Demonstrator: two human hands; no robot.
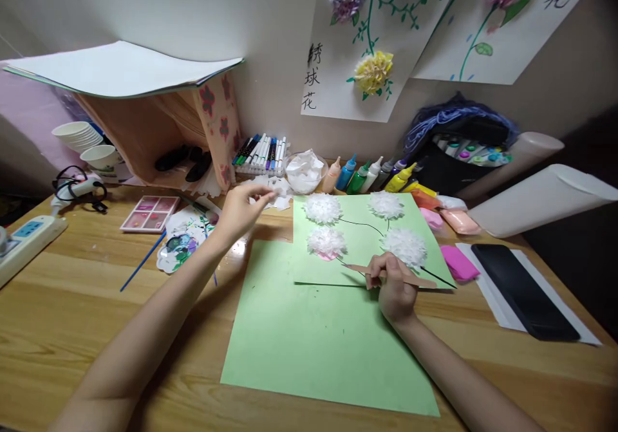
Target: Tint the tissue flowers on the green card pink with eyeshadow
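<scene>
My right hand (396, 284) is closed around a thin, flat, pointed wooden stick (357, 269). Its tip lies over a light green sheet (357, 276), close to the lower left white paper flower (327, 242), which shows pink at its bottom edge. Three more white ruffled flowers, one of them (404, 246) just above my right hand, are on the same sheet, with thin dark stem lines. My left hand (244, 210) is raised with thumb and fingers pinched, beside a pile of white paper scraps (275, 187); whatever they hold is too small to tell.
A larger green sheet (309, 342) lies underneath. Behind stand paint bottles (360, 178), a bowl of white paper (306, 171) and markers (261, 152). Left are a paint-smeared palette (181, 242), a brush (143, 261) and a power strip (29, 239); right, a black phone (524, 290) and pink packet (458, 263).
</scene>
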